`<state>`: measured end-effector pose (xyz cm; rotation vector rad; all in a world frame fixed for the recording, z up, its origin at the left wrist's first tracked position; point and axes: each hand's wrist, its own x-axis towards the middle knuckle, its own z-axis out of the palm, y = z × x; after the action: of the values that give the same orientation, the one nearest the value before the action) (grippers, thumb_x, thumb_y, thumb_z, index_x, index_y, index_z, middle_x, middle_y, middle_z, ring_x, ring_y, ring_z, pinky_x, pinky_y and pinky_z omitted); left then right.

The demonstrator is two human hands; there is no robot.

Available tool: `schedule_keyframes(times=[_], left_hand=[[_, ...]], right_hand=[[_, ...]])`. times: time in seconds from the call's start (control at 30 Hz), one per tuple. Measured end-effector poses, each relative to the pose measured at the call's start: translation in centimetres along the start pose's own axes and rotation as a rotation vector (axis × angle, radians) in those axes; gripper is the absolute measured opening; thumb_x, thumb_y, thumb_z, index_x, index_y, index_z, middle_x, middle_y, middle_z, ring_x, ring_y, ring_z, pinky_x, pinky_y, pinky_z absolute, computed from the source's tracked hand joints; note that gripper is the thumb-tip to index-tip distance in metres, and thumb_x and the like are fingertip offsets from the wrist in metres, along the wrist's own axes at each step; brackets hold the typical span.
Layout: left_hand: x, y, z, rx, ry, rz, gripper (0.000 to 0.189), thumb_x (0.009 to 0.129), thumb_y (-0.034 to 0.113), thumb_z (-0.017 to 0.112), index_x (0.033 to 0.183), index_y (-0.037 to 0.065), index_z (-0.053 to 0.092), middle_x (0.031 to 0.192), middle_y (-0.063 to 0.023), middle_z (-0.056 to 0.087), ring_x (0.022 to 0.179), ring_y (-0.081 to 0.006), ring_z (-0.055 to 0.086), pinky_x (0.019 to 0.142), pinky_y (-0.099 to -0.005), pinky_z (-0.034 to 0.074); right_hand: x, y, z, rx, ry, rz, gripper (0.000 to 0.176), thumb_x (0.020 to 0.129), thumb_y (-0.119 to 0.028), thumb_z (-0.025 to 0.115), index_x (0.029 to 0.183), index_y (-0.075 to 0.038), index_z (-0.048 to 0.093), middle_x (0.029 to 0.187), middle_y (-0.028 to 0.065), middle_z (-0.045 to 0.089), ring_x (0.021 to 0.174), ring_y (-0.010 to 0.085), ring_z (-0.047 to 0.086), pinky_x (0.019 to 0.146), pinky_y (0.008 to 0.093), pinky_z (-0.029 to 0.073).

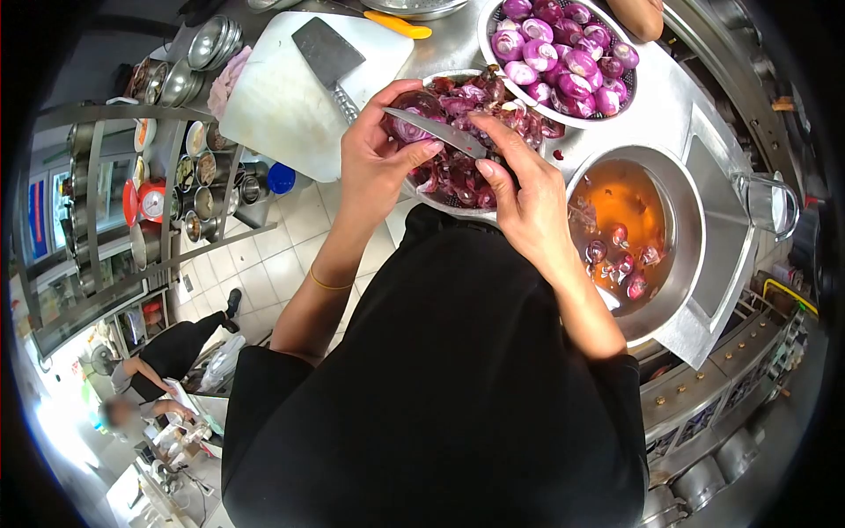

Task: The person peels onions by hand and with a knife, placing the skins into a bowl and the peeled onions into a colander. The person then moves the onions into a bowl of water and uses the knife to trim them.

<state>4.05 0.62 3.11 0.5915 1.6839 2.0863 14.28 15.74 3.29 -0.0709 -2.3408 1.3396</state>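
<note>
My left hand [374, 154] is closed around a red onion [410, 130], its thumb along the near side. In my right hand [532, 189] is a knife [440, 131]; its blade lies across the onion and its handle is hidden by my fingers. Directly below both hands sits a perforated bowl of onion skins [453, 183], dark red and papery. Beyond it a white colander [629, 104] holds many peeled red onions [572, 62]. To the right, several unpeeled onions [597, 253] float in brownish water inside a large metal pot [691, 224].
A cleaver [327, 51] rests on a white cutting board [273, 110] at the left. An orange handle [398, 24] lies behind it. Another person's arm [641, 16] shows beside the colander. A second person [172, 356] stands at a far counter. A sink edge [717, 167] borders the pot.
</note>
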Motion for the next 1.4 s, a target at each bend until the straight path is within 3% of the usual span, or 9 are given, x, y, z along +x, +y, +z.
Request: schedule_keyframes(times=[0.23,0.47,0.53,0.57,0.87,1.03,1.27,1.37,1.4], left_hand=[[-0.1,0.1,1.0,0.032,-0.009,0.014,0.057,0.073,-0.009,0.068,0.125,-0.002,0.046,0.11,-0.0074,0.057,0.098,-0.012,0.056,0.086,-0.0252,0.047],[-0.4,-0.9,1.2,0.111,-0.017,0.061,0.057,0.075,-0.004,0.07,0.126,-0.005,0.045,0.115,-0.0092,0.055,0.102,-0.0135,0.055,0.088,-0.0265,0.046],[-0.4,-0.9,1.1,0.152,-0.024,0.104,0.057,0.076,-0.001,0.071,0.126,-0.007,0.044,0.118,-0.0105,0.054,0.104,-0.0146,0.054,0.09,-0.0272,0.045],[-0.3,-0.8,1.2,0.115,-0.037,0.101,0.059,0.075,-0.002,0.071,0.127,-0.004,0.044,0.118,-0.01,0.054,0.105,-0.0148,0.054,0.091,-0.0277,0.045],[-0.5,-1.6,-1.0,-0.336,-0.064,-0.052,0.067,0.077,0.005,0.07,0.134,0.003,0.035,0.12,-0.0111,0.051,0.104,-0.0169,0.053,0.088,-0.0285,0.044],[0.0,-1.5,-2.2,-0.736,-0.092,-0.148,0.054,0.089,0.02,0.059,0.134,0.004,0.034,0.116,-0.0112,0.054,0.092,-0.0175,0.053,0.079,-0.0308,0.042],[0.0,-2.4,-1.4,-0.421,0.075,-0.147,0.045,0.09,0.017,0.058,0.129,0.001,0.042,0.11,-0.009,0.056,0.09,-0.0167,0.054,0.075,-0.0294,0.043],[0.2,-2.1,-1.4,-0.384,-0.025,-0.157,0.045,0.09,0.018,0.059,0.128,-0.002,0.044,0.106,-0.0082,0.057,0.088,-0.0158,0.054,0.073,-0.029,0.043],[0.2,-2.0,-1.4,-0.405,-0.049,-0.162,0.045,0.09,0.018,0.059,0.128,-0.003,0.044,0.106,-0.0082,0.057,0.088,-0.0155,0.054,0.073,-0.0288,0.043]], right_hand=[[-0.2,0.3,0.8,-0.019,0.017,0.017,0.042,0.084,-0.002,0.056,0.124,-0.013,0.055,0.081,0.0127,0.06,0.066,0.032,0.058,0.061,0.0404,0.046],[0.4,0.0,0.7,-0.063,-0.061,0.119,0.038,0.086,0.0,0.054,0.122,-0.013,0.06,0.075,0.0104,0.058,0.063,0.0254,0.058,0.06,0.0369,0.046],[1.1,0.8,1.6,0.402,0.098,0.121,0.035,0.089,0.0,0.051,0.122,-0.009,0.06,0.079,0.0056,0.062,0.066,0.0145,0.058,0.063,0.0334,0.045],[1.0,0.5,0.7,0.505,0.033,0.341,0.032,0.093,-0.002,0.049,0.123,-0.005,0.058,0.075,0.0001,0.059,0.066,0.0059,0.051,0.061,0.0273,0.042],[0.6,3.8,0.3,0.852,0.144,0.654,0.034,0.095,-0.01,0.047,0.129,-0.006,0.053,0.066,-0.005,0.046,0.054,0.0036,0.036,0.047,0.0167,0.027],[-0.2,5.3,0.7,0.435,-0.195,0.563,0.047,0.094,-0.006,0.048,0.14,-0.01,0.039,0.066,-0.002,0.042,0.062,0.0073,0.04,0.061,0.0204,0.037],[0.1,2.7,0.6,0.484,-0.118,0.318,0.051,0.092,-0.004,0.05,0.14,-0.009,0.036,0.068,-0.001,0.04,0.064,0.0079,0.038,0.064,0.0206,0.037],[0.6,1.6,0.1,0.28,-0.182,0.181,0.044,0.091,-0.008,0.051,0.135,-0.009,0.044,0.111,0.0153,0.062,0.104,0.0251,0.061,0.091,0.0322,0.044],[0.7,1.5,0.2,0.28,-0.178,0.182,0.044,0.091,-0.008,0.051,0.135,-0.009,0.044,0.111,0.0153,0.062,0.104,0.0251,0.061,0.091,0.0322,0.044]])
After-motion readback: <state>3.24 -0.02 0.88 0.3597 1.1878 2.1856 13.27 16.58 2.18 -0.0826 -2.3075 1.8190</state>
